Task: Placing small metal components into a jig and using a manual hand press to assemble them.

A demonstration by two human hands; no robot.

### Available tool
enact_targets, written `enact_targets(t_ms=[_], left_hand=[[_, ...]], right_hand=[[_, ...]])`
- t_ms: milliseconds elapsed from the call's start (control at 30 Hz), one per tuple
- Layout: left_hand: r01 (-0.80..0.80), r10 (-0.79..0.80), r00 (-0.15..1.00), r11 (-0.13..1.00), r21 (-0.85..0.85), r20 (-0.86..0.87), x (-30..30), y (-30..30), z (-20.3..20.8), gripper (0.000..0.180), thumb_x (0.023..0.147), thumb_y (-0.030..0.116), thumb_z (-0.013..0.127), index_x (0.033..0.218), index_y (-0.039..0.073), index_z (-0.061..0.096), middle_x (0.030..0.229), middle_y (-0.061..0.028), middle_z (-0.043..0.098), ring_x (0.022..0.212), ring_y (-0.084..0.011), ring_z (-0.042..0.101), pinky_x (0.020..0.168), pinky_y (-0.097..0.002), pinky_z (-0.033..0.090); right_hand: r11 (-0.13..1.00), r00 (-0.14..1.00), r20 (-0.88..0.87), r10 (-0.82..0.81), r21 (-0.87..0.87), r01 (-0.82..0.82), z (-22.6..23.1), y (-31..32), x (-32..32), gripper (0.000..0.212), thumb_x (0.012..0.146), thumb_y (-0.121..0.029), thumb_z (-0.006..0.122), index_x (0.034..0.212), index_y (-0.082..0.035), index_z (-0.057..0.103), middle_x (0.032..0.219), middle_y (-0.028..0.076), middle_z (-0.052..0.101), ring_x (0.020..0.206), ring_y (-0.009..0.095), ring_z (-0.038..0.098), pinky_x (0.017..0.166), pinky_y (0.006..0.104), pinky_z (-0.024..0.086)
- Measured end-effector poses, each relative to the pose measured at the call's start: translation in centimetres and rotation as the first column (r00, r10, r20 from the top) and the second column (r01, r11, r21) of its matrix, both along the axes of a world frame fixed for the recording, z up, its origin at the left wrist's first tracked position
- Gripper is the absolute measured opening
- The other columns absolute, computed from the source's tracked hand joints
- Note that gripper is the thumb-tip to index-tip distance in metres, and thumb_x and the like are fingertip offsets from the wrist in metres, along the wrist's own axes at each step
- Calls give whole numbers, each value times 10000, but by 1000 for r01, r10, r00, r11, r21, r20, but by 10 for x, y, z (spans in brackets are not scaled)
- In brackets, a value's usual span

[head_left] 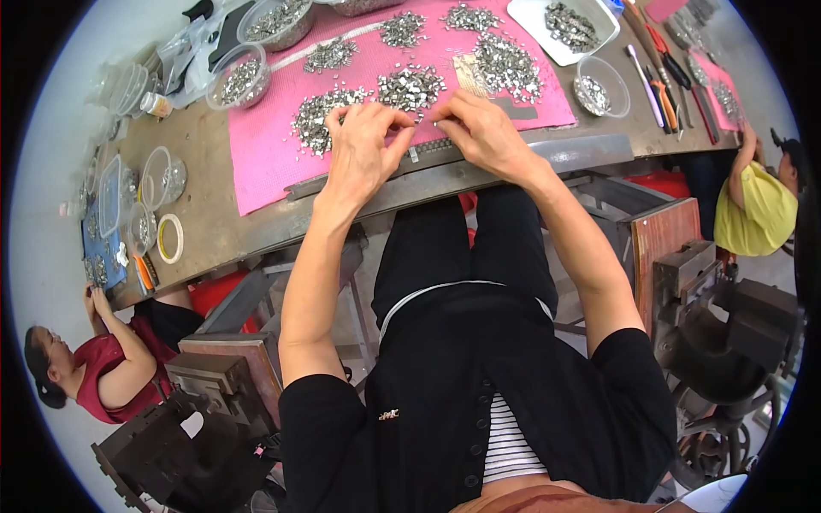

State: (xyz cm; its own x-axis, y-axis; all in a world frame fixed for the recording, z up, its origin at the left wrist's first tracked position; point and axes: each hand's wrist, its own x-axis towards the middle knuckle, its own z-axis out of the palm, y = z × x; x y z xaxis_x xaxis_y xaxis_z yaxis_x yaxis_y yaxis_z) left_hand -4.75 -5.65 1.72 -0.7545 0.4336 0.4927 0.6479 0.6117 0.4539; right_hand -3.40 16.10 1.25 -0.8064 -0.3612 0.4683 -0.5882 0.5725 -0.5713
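My left hand and right hand hovering near each other over dark metal strip, each holding thumb and fingertips close; I cannot tell whether they're gripping anything. Strip lying along near edge of pink mat. Small metal pieces lying in piles just beyond.

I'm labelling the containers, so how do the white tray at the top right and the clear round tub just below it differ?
The white tray has straight sides with rounded corners; the round tub is circular. The white tray is opaque, the round tub see-through. The white tray is larger than the round tub. Both hold small metal pieces.
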Motion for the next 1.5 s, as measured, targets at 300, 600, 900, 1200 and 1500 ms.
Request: enact_targets(t_ms=[300, 600, 900, 1200, 1500], left_hand=[[-6, 8, 998, 999, 36, -65, 28, 1, -11, 124, 804, 135, 772, 901, 92, 707, 848, -26, 654, 860, -201, 617, 978, -413, 356], [-26, 25, 1000, 989, 149, 5, 34, 1, -19, 102, 853, 112, 732, 954, 101, 716, 882, -28, 664, 897, -230, 618, 1046, -471, 336], [-161, 166, 985, 984, 77, -56, 38, 19, -21, 147, 848, 199, 767, 942, 103, 707, 893, -26, 668, 864, -216, 611, 1028, -453, 325], [-221, 220, 974, 975, 10, 55, 12, 16, -6, 120, 857, 252, 753, 890, 139, 727, 846, -4, 675, 885, -217, 600, 998, -479, 314], [-219, 220, 976, 973, -68, 7, -6, 13, -17, 139, 834, 267, 762, 850, 134, 722, 835, -8, 663, 879, -221, 595, 969, -483, 312]], right_hand=[[993, 992, -77, -105, -60, 101, -17, -21, 32, 155, 814, -38, 744, 960, -42, 693, 942, 82, 639, 883, 279, 602, 794, 390, 466], [992, 992, -93, -87, -97, 78, -17, -15, 31, 156, 840, -8, 717, 993, -36, 716, 949, 84, 662, 878, 272, 622, 797, 371, 481], [961, 961, 77, -267, -57, 272, -7, 4, 0, 114, 881, -96, 711, 972, -26, 712, 888, 108, 629, 774, 247, 646, 709, 345, 524], [931, 945, -71, -319, 165, 326, -11, -8, -10, 178, 851, -170, 744, 865, -12, 662, 873, 112, 636, 817, 319, 608, 751, 424, 458], [993, 993, 39, -109, 42, 108, -3, -8, 19, 88, 894, -118, 683, 922, -34, 678, 864, 100, 604, 867, 287, 585, 773, 405, 425]])
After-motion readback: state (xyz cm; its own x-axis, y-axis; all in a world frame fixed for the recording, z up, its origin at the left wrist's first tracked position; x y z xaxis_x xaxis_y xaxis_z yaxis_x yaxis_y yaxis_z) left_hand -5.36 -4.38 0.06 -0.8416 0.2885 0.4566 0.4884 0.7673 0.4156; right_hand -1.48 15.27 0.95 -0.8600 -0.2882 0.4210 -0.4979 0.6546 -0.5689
